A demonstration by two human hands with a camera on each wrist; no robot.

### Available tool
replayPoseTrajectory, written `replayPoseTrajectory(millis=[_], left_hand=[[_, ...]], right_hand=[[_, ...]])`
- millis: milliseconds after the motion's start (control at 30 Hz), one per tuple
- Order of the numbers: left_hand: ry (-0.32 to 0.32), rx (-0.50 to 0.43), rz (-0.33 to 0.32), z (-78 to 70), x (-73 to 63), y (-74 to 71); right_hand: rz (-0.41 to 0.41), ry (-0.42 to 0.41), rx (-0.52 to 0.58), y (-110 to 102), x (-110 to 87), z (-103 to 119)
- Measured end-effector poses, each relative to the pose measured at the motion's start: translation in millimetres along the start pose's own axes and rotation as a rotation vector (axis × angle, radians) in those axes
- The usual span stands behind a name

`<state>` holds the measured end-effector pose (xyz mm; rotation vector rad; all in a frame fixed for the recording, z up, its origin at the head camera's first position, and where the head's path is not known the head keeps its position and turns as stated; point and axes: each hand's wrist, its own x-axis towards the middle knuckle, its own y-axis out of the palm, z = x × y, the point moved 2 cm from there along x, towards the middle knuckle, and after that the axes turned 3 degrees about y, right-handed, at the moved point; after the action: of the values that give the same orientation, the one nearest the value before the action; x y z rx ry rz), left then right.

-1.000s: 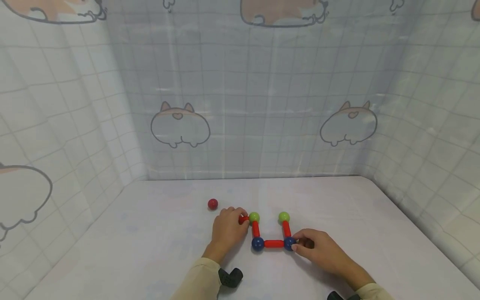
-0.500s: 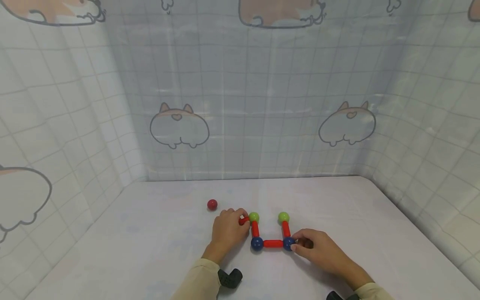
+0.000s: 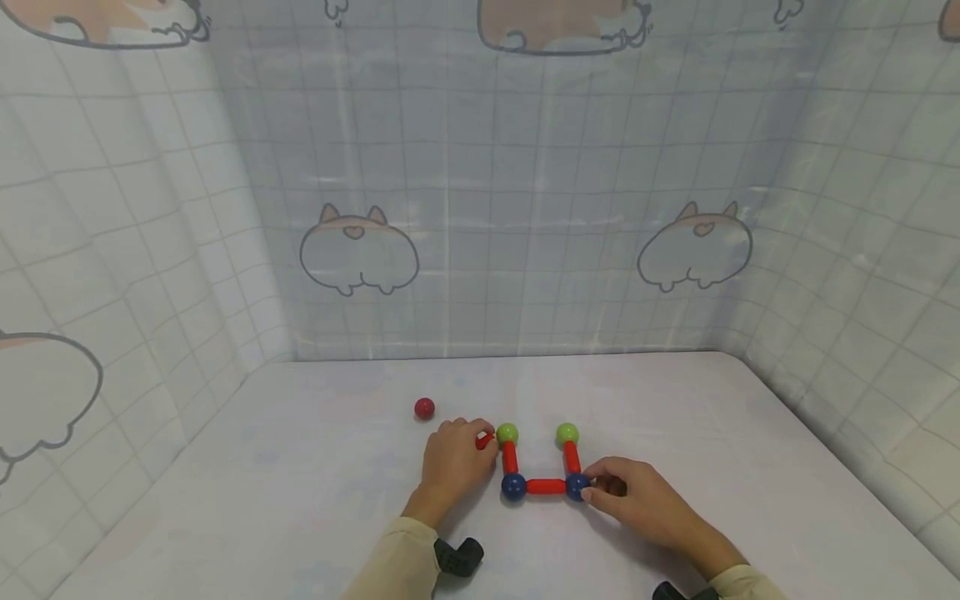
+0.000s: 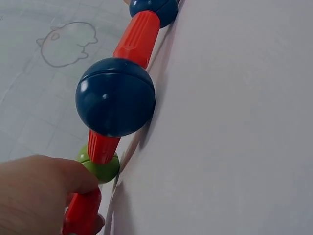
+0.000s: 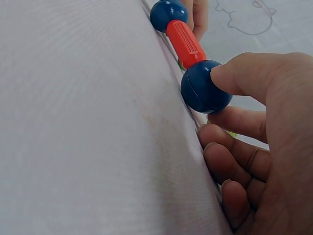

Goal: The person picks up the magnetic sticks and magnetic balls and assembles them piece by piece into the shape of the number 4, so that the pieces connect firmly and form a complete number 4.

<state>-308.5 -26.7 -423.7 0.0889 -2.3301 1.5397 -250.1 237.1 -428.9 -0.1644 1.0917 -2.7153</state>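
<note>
On the table, red magnetic rods and balls form a U in the head view. Its near side is a red rod (image 3: 546, 487) between a left blue ball (image 3: 513, 487) and a right blue ball (image 3: 577, 487). Two side rods lead back to a left green ball (image 3: 507, 434) and a right green ball (image 3: 567, 434). My left hand (image 3: 456, 458) pinches another red rod (image 4: 83, 210) close to the left green ball. The thumb and index finger of my right hand (image 3: 637, 496) pinch the right blue ball, its other fingers curled beneath.
A loose red ball (image 3: 424, 408) lies behind my left hand, left of the U. Grid-patterned curtains (image 3: 480, 275) with cartoon dogs rise behind the white table (image 3: 337, 467) and along both sides. A dark strap-on device (image 3: 459, 557) sits at my left wrist.
The rod in my left hand has shifted slightly left, its end drawing back from the left green ball. My right hand keeps its hold on the blue ball.
</note>
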Motion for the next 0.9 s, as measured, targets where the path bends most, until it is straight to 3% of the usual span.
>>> replayPoseTrajectory(millis=[300, 667, 900], left_hand=[[-0.065, -0.138, 0.026, 6.2, -8.5, -10.8], [-0.111, -0.469, 0.084, 12.3, -24.5, -22.8], [-0.137, -0.577, 0.149, 15.0, -33.2, -27.3]], right_hand=[[-0.002, 0.008, -0.011, 0, -0.1, 3], [-0.010, -0.003, -0.004, 2, -2.4, 4], [-0.026, 0.022, -0.011, 5, -4.8, 4]])
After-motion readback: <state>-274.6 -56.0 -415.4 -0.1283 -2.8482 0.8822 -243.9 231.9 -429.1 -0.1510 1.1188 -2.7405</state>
